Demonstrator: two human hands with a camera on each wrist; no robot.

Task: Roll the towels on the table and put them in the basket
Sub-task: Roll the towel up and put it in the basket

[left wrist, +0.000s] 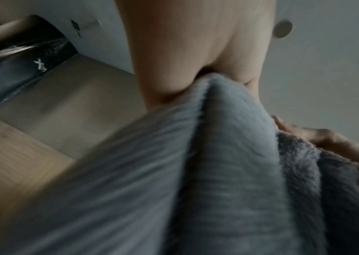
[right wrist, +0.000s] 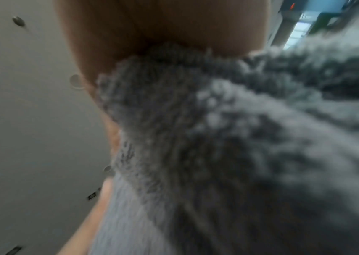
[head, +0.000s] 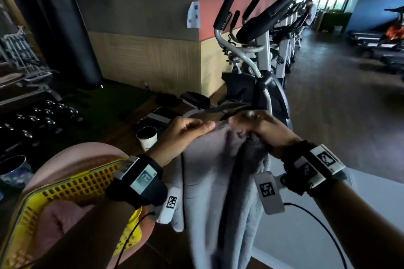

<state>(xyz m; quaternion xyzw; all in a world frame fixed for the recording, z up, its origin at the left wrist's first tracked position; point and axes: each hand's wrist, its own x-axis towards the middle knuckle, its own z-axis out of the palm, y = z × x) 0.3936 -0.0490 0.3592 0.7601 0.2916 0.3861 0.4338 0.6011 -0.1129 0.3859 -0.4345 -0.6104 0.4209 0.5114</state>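
Both hands' fingers (head: 197,126) pinch towel (head: 209,170) — top edge.

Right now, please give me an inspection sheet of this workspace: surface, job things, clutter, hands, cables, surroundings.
Surface: white table, partly visible under the hanging towel.
Job things: grey towel held up, unrolled; yellow basket at left, a pink rolled towel inside.
Clutter: white cup beyond the basket.
Hands: left hand pinches the towel's top edge; right hand grips its bunched top.
Cables: black cable runs from the right wrist.
Surroundings: gym, elliptical machine, punching bag, dumbbells.
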